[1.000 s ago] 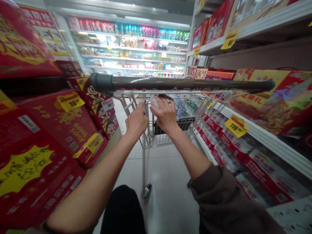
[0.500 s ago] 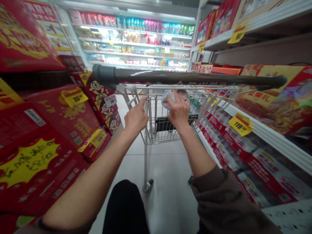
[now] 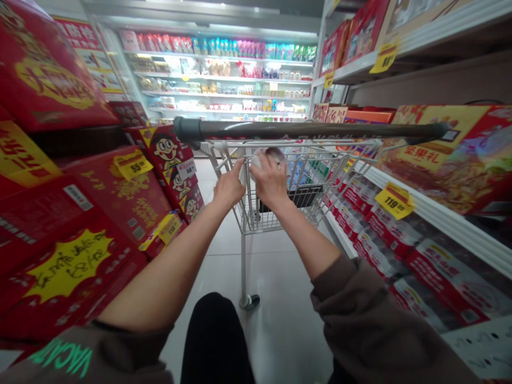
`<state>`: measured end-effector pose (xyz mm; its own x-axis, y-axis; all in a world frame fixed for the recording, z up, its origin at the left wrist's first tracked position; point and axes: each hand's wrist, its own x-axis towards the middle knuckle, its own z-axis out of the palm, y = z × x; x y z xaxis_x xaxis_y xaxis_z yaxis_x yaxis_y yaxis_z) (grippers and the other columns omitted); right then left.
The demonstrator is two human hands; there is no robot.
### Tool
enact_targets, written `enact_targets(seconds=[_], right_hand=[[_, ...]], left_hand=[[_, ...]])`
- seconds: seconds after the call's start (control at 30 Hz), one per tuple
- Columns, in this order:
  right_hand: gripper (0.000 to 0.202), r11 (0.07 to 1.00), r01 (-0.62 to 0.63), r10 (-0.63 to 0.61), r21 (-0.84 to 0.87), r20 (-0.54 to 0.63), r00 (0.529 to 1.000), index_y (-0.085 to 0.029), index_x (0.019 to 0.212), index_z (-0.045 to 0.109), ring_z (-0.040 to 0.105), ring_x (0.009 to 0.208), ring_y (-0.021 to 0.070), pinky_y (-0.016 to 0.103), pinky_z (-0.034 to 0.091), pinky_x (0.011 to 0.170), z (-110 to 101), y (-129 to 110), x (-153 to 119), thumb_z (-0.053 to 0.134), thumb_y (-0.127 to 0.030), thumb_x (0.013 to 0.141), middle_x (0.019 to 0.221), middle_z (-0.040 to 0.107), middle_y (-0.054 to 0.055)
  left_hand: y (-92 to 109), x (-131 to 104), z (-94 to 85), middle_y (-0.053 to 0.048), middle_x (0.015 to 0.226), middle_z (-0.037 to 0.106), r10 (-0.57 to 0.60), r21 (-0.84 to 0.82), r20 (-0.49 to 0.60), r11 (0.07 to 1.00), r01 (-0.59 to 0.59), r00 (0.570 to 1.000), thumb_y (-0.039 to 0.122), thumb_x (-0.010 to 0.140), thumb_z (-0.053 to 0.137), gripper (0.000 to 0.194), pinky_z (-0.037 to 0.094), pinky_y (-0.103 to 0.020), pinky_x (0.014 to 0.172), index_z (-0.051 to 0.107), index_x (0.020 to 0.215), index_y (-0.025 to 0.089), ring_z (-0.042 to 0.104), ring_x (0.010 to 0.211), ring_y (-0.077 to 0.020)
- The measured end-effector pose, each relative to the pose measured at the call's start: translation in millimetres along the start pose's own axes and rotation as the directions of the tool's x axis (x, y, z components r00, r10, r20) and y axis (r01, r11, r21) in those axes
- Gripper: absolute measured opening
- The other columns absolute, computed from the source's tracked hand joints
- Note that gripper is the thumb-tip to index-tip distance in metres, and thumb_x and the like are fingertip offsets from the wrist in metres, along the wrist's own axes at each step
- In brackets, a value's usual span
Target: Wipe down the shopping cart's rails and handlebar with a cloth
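A wire shopping cart (image 3: 267, 230) stands before me, its dark handle bar (image 3: 304, 129) spanning the view. At the cart's near left edge is my left hand (image 3: 229, 188), closed around the wire frame with the index finger stretched along it. My right hand (image 3: 272, 180) is closed on a greyish-white cloth (image 3: 255, 160) and presses it at the near wire panel, below the handle bar. Fingers cover much of the cloth. To the right of that hand, a black panel (image 3: 306, 197) is fixed low on the cart. Bluish and green items inside the cart show through the wires.
Red gift boxes (image 3: 116, 192) are stacked close on the left. Shelves on the right carry boxes (image 3: 436, 160) and red-and-clear packs (image 3: 448, 277). A lit display cooler (image 3: 224, 80) stands at the back. A cart wheel (image 3: 251, 302) rests on the pale floor.
My right hand has moved left with the cloth, closer to my left hand. The left hand keeps its place on the cart's frame. The view has shifted slightly.
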<state>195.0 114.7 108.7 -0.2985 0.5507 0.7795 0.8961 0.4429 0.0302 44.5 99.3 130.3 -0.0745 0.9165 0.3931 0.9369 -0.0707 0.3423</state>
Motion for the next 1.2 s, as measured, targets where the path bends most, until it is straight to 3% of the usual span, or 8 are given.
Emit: enact_targets(seconds=[0.1, 0.3, 0.47, 0.6, 0.8, 1.0, 1.13, 1.2], right_hand=[[0.036, 0.993, 0.118, -0.118, -0.008, 0.022, 0.993, -0.024, 0.115, 0.067, 0.042, 0.146, 0.0340, 0.063, 0.041, 0.111, 3.6, 1.5, 1.7, 0.051, -0.004, 0.090, 0.162, 0.042, 0.009], [0.042, 0.987, -0.152, 0.159, 0.059, -0.151, 0.976, -0.021, 0.114, 0.068, 0.043, 0.144, 0.0371, 0.069, 0.043, 0.105, 11.2, 14.1, -1.6, 0.052, 0.000, 0.082, 0.155, 0.050, 0.014], [0.038, 0.992, 0.108, -0.107, 0.066, -0.023, 0.994, -0.023, 0.116, 0.067, 0.039, 0.148, 0.0326, 0.060, 0.038, 0.114, 19.3, -6.1, -6.4, 0.050, -0.003, 0.089, 0.164, 0.039, 0.007], [0.035, 0.996, 0.077, -0.075, 0.046, -0.053, 0.996, -0.024, 0.115, 0.067, 0.040, 0.148, 0.0307, 0.059, 0.035, 0.117, 26.1, -9.4, -12.9, 0.048, -0.006, 0.093, 0.165, 0.038, 0.007], [0.033, 0.931, 0.359, -0.362, 0.059, 0.054, 0.930, -0.022, 0.116, 0.068, 0.044, 0.147, 0.0295, 0.058, 0.032, 0.121, 30.7, -1.9, -13.8, 0.045, -0.008, 0.096, 0.163, 0.042, 0.007], [0.034, 0.986, 0.162, -0.162, 0.029, -0.026, 0.986, -0.024, 0.117, 0.069, 0.040, 0.150, 0.0267, 0.056, 0.031, 0.123, 27.3, 17.5, -26.4, 0.048, -0.008, 0.096, 0.163, 0.040, 0.008], [0.033, 0.986, 0.165, -0.164, 0.003, -0.067, 0.984, -0.023, 0.114, 0.069, 0.036, 0.152, 0.0271, 0.054, 0.032, 0.124, 22.2, 22.9, -18.4, 0.047, -0.008, 0.095, 0.165, 0.037, 0.006], [0.034, 0.996, 0.087, -0.088, -0.009, -0.087, 0.992, -0.021, 0.111, 0.070, 0.037, 0.151, 0.0291, 0.056, 0.034, 0.122, 17.2, 32.2, -16.5, 0.048, -0.005, 0.092, 0.163, 0.041, 0.007]], left_hand=[[-6.4, 7.3, -3.8, -0.008, 0.106, 0.077, 0.053, -0.020, 0.043, 0.998, -0.052, 0.998, 0.007, 0.075, 0.052, 0.086, 0.054, -0.041, 0.095, 0.037, 0.156, 0.032, 0.070, 0.106, -0.0286], [-9.9, 13.4, -6.4, -0.006, 0.094, 0.076, 0.096, -0.030, 0.047, 0.995, -0.095, 0.994, 0.003, 0.075, 0.050, 0.082, 0.054, -0.035, 0.093, 0.042, 0.153, 0.027, 0.071, 0.101, -0.0254], [-10.0, 3.3, -9.0, -0.010, 0.105, 0.077, 0.142, 0.045, 0.123, 0.988, -0.148, 0.982, 0.003, 0.077, 0.050, 0.091, 0.053, -0.038, 0.096, 0.024, 0.161, 0.023, 0.071, 0.107, -0.0269], [-9.3, -8.0, -7.9, -0.020, 0.117, 0.073, 0.092, 0.161, 0.098, 0.981, -0.107, 0.991, 0.005, 0.079, 0.049, 0.094, 0.053, -0.043, 0.094, 0.008, 0.164, 0.017, 0.070, 0.111, -0.0331], [-12.7, -7.4, -12.8, -0.017, 0.113, 0.074, 0.119, 0.172, 0.056, 0.977, -0.127, 0.991, 0.007, 0.081, 0.045, 0.083, 0.052, -0.043, 0.097, 0.022, 0.160, 0.018, 0.071, 0.110, -0.0313], [-5.4, -2.1, -19.0, -0.016, 0.107, 0.076, 0.072, 0.156, 0.035, 0.985, -0.076, 0.997, 0.003, 0.077, 0.048, 0.076, 0.052, -0.046, 0.097, 0.037, 0.152, 0.018, 0.070, 0.110, -0.0328], [-9.3, 4.3, -19.5, -0.014, 0.107, 0.076, 0.071, 0.090, 0.017, 0.993, -0.072, 0.997, 0.003, 0.077, 0.048, 0.072, 0.051, -0.044, 0.097, 0.043, 0.147, 0.018, 0.069, 0.110, -0.0317], [-12.5, 4.4, -22.1, -0.013, 0.104, 0.075, 0.088, 0.067, 0.045, 0.994, -0.091, 0.995, 0.003, 0.076, 0.049, 0.071, 0.052, -0.041, 0.096, 0.044, 0.145, 0.017, 0.069, 0.108, -0.0305]])
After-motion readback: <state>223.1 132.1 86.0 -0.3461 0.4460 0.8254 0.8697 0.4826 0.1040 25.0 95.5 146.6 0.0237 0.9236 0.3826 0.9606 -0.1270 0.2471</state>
